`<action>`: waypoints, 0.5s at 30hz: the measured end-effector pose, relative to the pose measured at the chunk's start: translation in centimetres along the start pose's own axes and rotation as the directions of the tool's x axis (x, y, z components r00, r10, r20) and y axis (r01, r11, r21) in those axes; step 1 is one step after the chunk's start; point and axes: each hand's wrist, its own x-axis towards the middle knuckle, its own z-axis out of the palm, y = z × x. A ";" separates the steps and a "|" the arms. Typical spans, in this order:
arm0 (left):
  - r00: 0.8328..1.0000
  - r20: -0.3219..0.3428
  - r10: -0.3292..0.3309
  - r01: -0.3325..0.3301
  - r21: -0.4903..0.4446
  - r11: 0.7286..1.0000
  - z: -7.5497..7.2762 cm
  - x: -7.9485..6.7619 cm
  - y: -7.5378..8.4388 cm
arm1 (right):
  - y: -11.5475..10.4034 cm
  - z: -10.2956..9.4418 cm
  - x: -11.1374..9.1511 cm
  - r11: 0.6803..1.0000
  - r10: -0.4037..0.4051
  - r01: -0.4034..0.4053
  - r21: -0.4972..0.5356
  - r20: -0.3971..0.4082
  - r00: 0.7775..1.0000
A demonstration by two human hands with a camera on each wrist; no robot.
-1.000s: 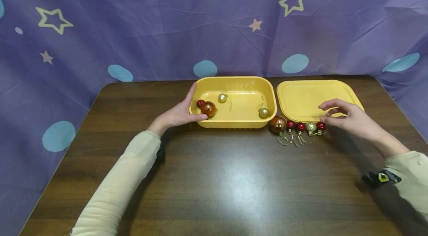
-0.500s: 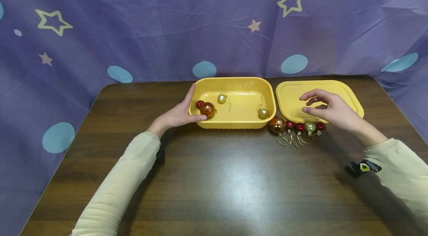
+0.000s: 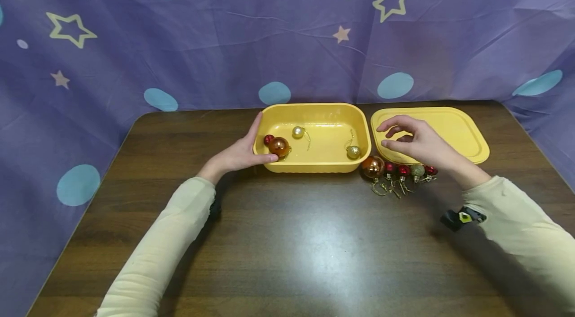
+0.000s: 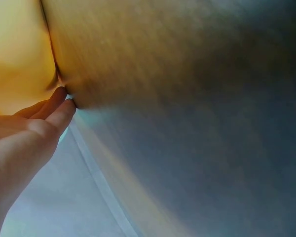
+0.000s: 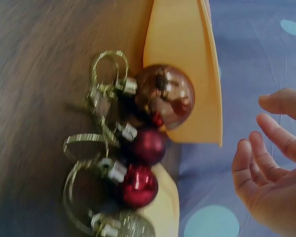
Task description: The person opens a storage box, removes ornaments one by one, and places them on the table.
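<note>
Left grip [image 3: 236, 155] on a yellow tub [image 3: 310, 167], right grip [image 3: 414, 141] over a yellow lid [image 3: 462, 138].
At 4 o'clock, a black wrist device [image 3: 452, 220] bears a yellow mark [image 3: 464, 217] too small to read. Farther, at the tub's 4 o'clock on the worktop [image 3: 251, 242], lie a copper bauble [image 3: 373, 167], three red baubles [image 3: 404, 170] and a gold bauble [image 3: 417, 171]. The left grip clasps the tub's 9 o'clock end, thumb over the near rim; four more baubles [image 3: 279, 147] lie inside. The right grip, thumb apart from curved fingers, holds nothing; the lid lies at the tub's 3 o'clock. Purple star-print cloth [image 3: 292, 57] hangs behind.
</note>
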 end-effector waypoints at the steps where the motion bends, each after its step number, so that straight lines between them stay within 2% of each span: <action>1: 1.000 0.000 -0.001 0.001 0.001 1.000 0.0 0.0 -0.1 | -0.2 0.3 0.2 1.000 -0.009 0.009 0.015 0.008 1.000; 8: 1.000 0.005 0.000 0.000 -0.005 1.000 -0.1 -0.1 -0.1 | -1.0 2.9 1.7 0.996 -0.054 0.049 0.070 0.072 0.996; 15: 1.000 0.003 0.009 -0.009 0.004 1.000 0.0 -0.2 0.3 | -1.8 5.4 3.4 0.993 -0.067 0.053 0.108 0.132 0.989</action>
